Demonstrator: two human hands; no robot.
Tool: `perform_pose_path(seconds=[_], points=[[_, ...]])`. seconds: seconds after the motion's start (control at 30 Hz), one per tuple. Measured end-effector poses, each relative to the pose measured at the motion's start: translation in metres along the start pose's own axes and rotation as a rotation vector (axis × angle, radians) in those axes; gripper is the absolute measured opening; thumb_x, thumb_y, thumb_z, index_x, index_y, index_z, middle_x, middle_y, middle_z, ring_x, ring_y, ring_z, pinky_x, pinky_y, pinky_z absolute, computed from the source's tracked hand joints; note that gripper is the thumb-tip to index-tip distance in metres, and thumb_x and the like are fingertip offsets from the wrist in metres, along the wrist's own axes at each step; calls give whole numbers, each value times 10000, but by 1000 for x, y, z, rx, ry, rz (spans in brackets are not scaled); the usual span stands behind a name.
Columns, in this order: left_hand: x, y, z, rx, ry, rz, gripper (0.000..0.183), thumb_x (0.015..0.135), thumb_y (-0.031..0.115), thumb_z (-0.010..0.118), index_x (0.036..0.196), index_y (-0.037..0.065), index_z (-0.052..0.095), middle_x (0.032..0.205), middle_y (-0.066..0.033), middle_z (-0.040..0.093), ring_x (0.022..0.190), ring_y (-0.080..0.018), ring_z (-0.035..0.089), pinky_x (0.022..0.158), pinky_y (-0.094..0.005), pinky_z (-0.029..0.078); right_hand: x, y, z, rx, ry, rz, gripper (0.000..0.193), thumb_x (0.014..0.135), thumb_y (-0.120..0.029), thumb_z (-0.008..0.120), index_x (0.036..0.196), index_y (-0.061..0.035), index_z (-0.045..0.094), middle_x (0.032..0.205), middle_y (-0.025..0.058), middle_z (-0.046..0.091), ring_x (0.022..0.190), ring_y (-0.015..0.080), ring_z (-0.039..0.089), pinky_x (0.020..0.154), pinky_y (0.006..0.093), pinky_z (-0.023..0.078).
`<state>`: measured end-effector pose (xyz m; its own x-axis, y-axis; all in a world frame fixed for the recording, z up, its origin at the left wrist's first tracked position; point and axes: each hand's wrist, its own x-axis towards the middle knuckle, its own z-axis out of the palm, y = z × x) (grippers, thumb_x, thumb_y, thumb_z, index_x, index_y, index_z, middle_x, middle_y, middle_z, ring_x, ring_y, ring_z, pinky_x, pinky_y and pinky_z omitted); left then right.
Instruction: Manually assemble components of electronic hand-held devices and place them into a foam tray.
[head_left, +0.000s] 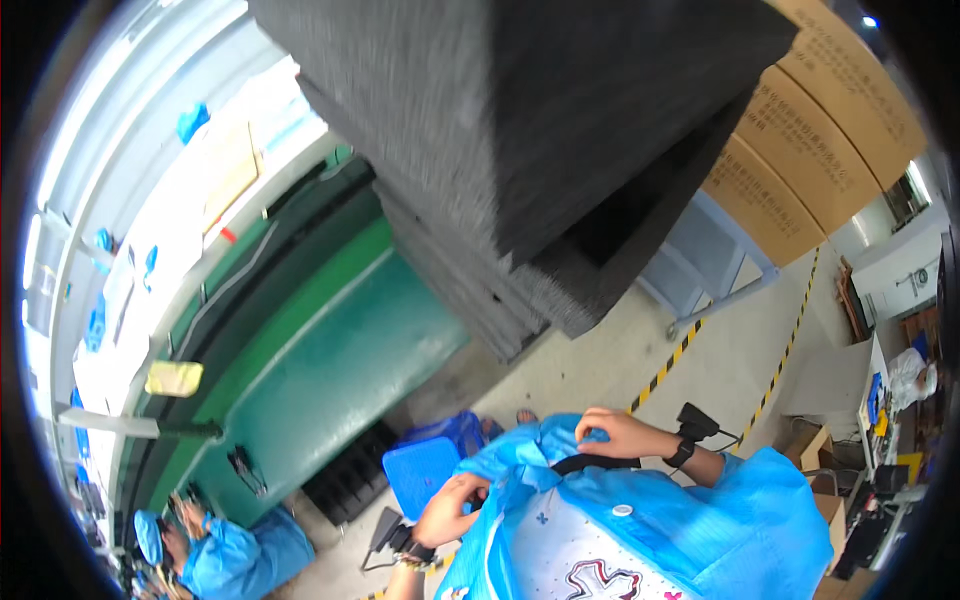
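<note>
Here, the left hand [448, 512] is curled at the left edge of the worn smock [760, 515], fingertips partly hidden; the right hand [615, 434] is loosely curled beside the dark band [596, 464]. Whether cloth is gripped cannot be told. Slack is best eased evenly.

Smock [750, 520]: cloth | dark stack [420, 100]: matt, rough | blue stool [418, 476]: smooth plastic

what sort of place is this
Most likely a factory or workshop floor: stacked cardboard boxes stand at the upper right, black-and-yellow striped tape marks the floor, and a co-worker in blue workwear is at the lower left.
</note>
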<state>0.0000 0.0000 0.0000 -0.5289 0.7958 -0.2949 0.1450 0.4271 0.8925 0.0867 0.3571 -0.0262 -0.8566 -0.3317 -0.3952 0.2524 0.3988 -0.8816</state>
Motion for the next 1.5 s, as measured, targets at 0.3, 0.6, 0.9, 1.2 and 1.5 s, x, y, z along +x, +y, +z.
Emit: perform_pose_path(seconds=[0.3,0.6,0.9,1.2,1.5], points=[[26,165,-181,107,909,642,111,827,-79,624,882,-12,555,874,-82,552,780,-155,528,724,-247,426,-77,-218,-169,-740,1471,-935,44,897,-30,583,922,-11,615,883,96,621,808,202,600,743,294,472],[54,322,-237,156,971,828,250,923,141,610,1153,54,564,1159,-56,573,1003,-144,553,854,-282,454,-179,-438,-242,-1711,1582,-963,41,896,-70,594,934,-63,608,749,58,597,625,195,569,565,306,432],[145,351,-229,-681,739,469,747,750,160,773,1359,214,345,1019,-55,575,782,-186,622,572,-328,506,-70,-416,-276,-1795,1259,-865,116,893,-201,619,917,-88,620,749,87,602,711,277,623,624,383,516],[117,359,-241,-813,840,566,926,697,-57,661,1463,178,197,840,-74,599,581,-139,576,450,-246,412,-56,-330,-182,-1189,1506,-1250,106,774,-10,647,873,-37,618,803,89,594,679,254,591,585,306,480],[-36,332,-185,-793,1005,610,789,759,20,522,1504,70,268,1157,-211,586,1000,-276,624,931,-384,516,7,-234,-144,-296,1446,-1077,170,827,3,586,981,-16,516,982,145,468,830,262,474,748,328,401]])
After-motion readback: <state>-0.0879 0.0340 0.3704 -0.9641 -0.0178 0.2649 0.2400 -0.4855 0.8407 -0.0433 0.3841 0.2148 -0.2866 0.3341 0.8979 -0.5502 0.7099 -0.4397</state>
